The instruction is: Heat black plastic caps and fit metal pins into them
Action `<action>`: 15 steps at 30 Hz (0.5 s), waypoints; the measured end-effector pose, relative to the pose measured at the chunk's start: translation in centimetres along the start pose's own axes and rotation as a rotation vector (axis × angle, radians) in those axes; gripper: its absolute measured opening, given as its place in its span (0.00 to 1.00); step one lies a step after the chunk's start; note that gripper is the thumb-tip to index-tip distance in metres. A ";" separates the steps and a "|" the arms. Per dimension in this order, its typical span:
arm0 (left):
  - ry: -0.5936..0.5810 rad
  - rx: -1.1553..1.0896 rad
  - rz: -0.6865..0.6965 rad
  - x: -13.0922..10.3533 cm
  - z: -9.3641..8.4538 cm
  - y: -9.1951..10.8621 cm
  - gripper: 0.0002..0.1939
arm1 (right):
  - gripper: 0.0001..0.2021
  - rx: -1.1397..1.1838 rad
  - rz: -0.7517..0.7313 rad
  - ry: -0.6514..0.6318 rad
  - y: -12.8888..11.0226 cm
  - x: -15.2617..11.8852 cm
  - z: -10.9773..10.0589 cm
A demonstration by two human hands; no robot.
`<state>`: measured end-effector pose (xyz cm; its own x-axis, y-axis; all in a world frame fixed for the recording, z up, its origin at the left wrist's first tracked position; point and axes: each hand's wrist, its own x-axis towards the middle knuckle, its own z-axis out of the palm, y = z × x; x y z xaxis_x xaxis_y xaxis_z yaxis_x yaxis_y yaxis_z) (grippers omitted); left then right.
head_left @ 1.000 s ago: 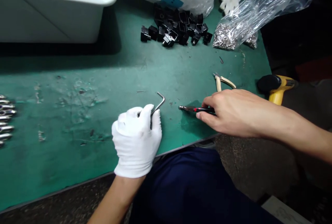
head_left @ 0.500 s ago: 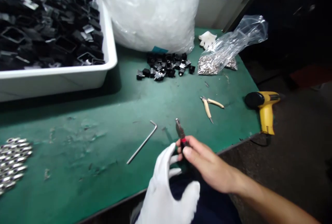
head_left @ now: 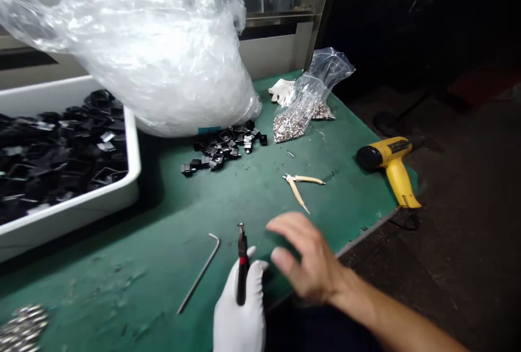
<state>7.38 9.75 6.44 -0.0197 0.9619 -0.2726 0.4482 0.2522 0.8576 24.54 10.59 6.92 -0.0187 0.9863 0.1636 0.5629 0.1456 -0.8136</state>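
My left hand, in a white glove, is closed around a pair of pliers with dark handles and a red band. Their jaws point away from me, and a small shiny metal piece shows at the tip. To the right, my bare right hand is open and holds nothing, its fingers apart and slightly blurred. A hex key lies on the table left of the pliers. Beyond my right hand rest small cutters with cream handles, spread apart.
A white bin of black plastic parts stands at left, beside a big clear plastic bag. Small black pieces are heaped before it. Bags of metal parts, a white glove, a yellow heat gun and shiny metal pieces surround the work area.
The pliers have passed from my right hand to my left, which has closed on them. My right hand has let go and opened. The view has swung to the right and up.
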 end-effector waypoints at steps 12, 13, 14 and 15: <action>-0.189 0.223 0.049 -0.7 -1.1 0.1 0.23 | 0.31 -0.689 0.046 0.236 10.6 5.6 -7.9; -0.211 0.202 0.022 -0.8 -1.0 0.2 0.23 | 0.29 -0.722 0.010 0.300 10.5 4.9 -9.4; -0.240 0.156 -0.029 -0.9 -0.9 0.3 0.23 | 0.27 -0.768 -0.010 0.382 10.6 3.8 -11.1; -0.279 0.083 -0.103 -1.0 -0.8 0.5 0.24 | 0.26 -0.824 0.019 0.485 10.9 2.5 -12.8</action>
<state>6.90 9.01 7.45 0.1725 0.8629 -0.4750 0.5280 0.3261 0.7841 41.16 13.68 5.64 0.2365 0.8216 0.5187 0.9679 -0.1524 -0.1999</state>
